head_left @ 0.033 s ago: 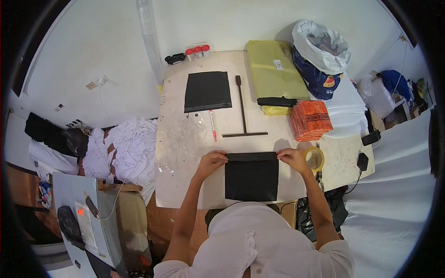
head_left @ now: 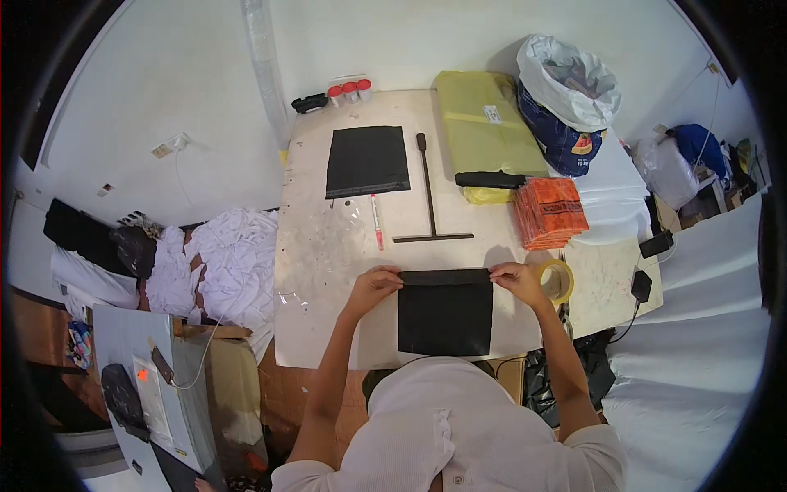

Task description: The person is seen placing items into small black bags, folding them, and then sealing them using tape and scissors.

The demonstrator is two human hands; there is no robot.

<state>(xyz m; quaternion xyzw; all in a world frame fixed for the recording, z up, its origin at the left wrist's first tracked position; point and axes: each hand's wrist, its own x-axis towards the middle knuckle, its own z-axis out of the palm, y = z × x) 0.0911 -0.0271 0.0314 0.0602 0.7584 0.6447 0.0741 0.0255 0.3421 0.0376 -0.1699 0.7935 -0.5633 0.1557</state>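
A flat black square sheet [head_left: 445,320] lies at the table's near edge, with a folded band across its top. My left hand [head_left: 375,287] pinches the top left corner of it between thumb and fingers. At the top right corner my right hand [head_left: 518,283] pinches the same sheet. Farther back lies another black sheet [head_left: 367,160] with a greyish strip along its near edge. Between the two sits a dark T-shaped tool [head_left: 428,189], its crossbar nearest me. Left of it is a slim white and red marker [head_left: 377,222].
Beside my right hand lies a yellow tape roll [head_left: 557,282]. Behind it are stacked orange packets [head_left: 552,213], a yellow-green package [head_left: 484,123] and an open sack [head_left: 566,107]. Small red-lidded jars [head_left: 350,93] stand at the back left. White cloth [head_left: 234,258] is heaped left of the table.
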